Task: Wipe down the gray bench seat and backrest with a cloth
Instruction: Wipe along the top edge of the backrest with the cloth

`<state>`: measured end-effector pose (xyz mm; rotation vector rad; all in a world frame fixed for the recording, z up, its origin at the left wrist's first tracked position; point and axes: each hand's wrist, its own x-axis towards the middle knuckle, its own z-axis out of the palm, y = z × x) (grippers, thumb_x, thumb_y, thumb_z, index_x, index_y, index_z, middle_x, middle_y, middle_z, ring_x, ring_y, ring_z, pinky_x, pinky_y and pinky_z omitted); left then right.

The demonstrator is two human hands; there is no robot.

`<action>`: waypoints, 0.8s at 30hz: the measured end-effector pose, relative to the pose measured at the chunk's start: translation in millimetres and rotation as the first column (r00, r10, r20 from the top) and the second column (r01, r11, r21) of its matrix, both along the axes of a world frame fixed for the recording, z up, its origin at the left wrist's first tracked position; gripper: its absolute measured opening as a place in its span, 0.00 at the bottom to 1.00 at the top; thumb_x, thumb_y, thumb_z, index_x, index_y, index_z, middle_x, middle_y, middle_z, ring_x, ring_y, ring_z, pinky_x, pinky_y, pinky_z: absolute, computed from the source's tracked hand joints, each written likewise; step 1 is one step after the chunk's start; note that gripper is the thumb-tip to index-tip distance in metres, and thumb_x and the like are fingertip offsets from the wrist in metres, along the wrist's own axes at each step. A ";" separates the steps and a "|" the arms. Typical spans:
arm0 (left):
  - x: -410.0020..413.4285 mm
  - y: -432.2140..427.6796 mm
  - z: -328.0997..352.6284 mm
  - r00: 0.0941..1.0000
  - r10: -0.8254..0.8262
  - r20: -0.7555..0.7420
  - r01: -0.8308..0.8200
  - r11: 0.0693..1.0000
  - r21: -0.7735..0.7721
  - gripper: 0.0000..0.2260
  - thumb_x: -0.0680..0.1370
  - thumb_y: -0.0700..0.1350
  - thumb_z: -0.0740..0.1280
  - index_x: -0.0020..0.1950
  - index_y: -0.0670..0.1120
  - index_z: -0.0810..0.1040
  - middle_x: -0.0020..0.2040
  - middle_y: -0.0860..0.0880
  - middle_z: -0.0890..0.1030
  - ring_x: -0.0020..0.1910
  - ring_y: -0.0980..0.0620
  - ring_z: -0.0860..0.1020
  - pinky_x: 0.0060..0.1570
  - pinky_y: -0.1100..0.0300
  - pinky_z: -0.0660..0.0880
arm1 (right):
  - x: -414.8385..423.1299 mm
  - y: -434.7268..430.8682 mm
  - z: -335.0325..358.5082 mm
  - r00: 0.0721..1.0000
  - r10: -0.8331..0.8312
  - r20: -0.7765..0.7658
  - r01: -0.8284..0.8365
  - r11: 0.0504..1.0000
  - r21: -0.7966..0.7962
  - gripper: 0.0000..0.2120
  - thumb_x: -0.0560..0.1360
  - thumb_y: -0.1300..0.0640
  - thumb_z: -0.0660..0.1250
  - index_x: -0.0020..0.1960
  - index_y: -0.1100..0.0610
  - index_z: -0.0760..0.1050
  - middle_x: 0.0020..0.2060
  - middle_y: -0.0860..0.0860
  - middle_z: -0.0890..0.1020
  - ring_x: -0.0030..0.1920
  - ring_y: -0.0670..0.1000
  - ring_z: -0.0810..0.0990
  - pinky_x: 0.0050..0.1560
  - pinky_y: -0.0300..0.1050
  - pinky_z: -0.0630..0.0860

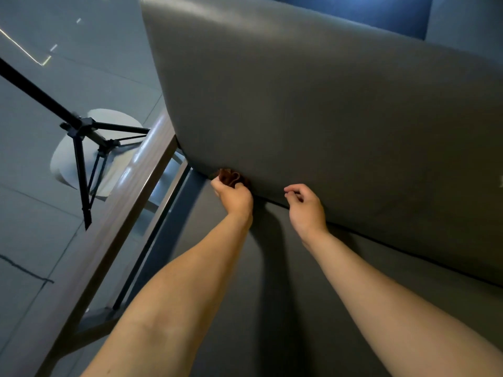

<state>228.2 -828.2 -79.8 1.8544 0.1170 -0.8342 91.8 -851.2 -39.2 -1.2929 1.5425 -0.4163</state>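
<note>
Your left hand [234, 195] grips the bunched cloth [229, 176] at the backrest [326, 118] bottom corner, at the seam with the seat [245, 281]. Right hand [306, 206] hangs loosely curled, holding nothing. Step judged: backrest lower edge. Next: sweep rightward along the seam, keeping pressure.

The backrest [313, 104] is covered in smooth gray upholstery that looks like leather, with a soft sheen where light falls near its top. The seat [272, 295] has the same smooth covering but looks more matt. The cloth [228, 176] is soft, crumpled brown fabric. The rail [130, 191] beside the bench looks like polished dark wood with a glossy streak. The tripod [81, 126] looks like matt black metal. The floor [40, 227] is smooth, reflective tile.
</note>
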 end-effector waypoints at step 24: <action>-63.3 0.4 -23.4 0.978 -0.207 0.028 0.206 0.978 0.019 0.15 0.79 0.35 0.61 0.59 0.53 0.64 0.64 0.43 0.72 0.57 0.45 0.76 0.64 0.43 0.75 | -28.1 4.6 -14.1 0.985 -0.121 -0.125 0.133 0.987 0.091 0.12 0.84 0.56 0.60 0.62 0.52 0.80 0.59 0.48 0.81 0.52 0.46 0.75 0.51 0.41 0.71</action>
